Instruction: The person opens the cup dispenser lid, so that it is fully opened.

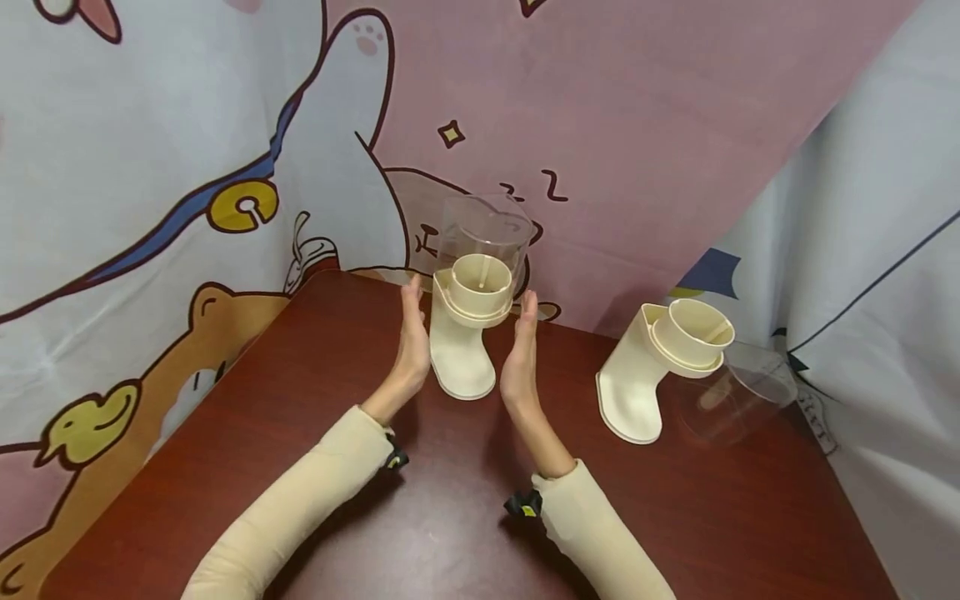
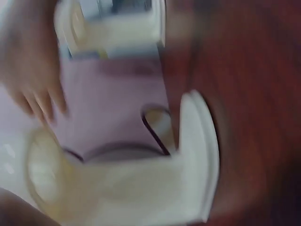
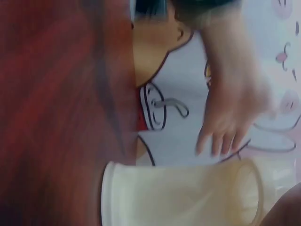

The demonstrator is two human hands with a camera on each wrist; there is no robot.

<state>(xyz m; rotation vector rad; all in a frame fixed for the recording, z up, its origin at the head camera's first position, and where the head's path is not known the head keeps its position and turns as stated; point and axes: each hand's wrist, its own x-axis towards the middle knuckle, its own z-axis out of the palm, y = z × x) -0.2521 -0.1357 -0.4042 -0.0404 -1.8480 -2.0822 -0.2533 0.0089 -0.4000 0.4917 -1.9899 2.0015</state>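
A cream plastic stand (image 1: 463, 358), with a curved foot and a round ring-shaped cup (image 1: 481, 285) on top, stands upright between my two hands. Behind and above that cup shows a clear plastic container (image 1: 486, 218); whether it is joined to the stand I cannot tell. My left hand (image 1: 412, 342) is upright along the stand's left side, fingers straight. On the opposite side my right hand (image 1: 521, 358) is also upright with straight fingers, close to the cup. Neither hand grips anything. Both wrist views are blurred; the stand (image 2: 127, 190) appears sideways there.
A second cream stand (image 1: 633, 392) of the same shape stands farther right on the dark red-brown table (image 1: 420, 533). Beside it lies another clear container (image 1: 750, 383), near the table's right edge. A printed cloth (image 1: 600, 108) hangs along the back and sides.
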